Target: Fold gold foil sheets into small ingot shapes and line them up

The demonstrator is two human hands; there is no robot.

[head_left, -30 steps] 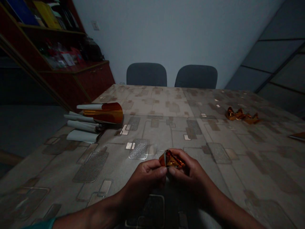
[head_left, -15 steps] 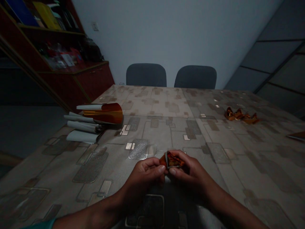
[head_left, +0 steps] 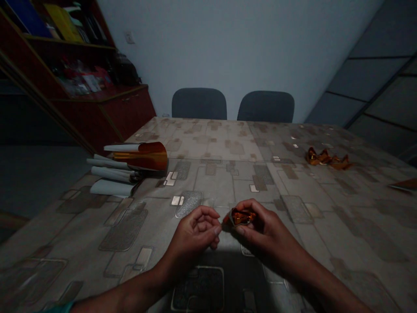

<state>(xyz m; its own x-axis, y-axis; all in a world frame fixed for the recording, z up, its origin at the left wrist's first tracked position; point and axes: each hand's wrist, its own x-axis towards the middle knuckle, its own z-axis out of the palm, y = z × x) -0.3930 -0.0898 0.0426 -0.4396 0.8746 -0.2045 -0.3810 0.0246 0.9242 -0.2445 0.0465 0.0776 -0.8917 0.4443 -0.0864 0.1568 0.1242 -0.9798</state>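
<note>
The left hand (head_left: pixel 197 232) has just let go and curls empty beside the crumpled orange foil (head_left: pixel 243 216), which the right hand (head_left: pixel 265 232) seems, in the dim light, to pinch alone above the surface (head_left: pixel 215 187).

Your desk (head_left: pixel 221 187) has a glossy beige cover printed with grey rounded rectangles. Near its left edge you have a loose pile of white rolled sheets (head_left: pixel 110 176), with a curled amber foil sheet (head_left: pixel 140 155) lying on top of them. Farther right, well apart from the pile, lies a strip of crumpled copper foil (head_left: pixel 325 158). At the right edge is a flat brownish piece (head_left: pixel 404 184), perhaps more foil, though the dim light makes it hard to tell.
</note>
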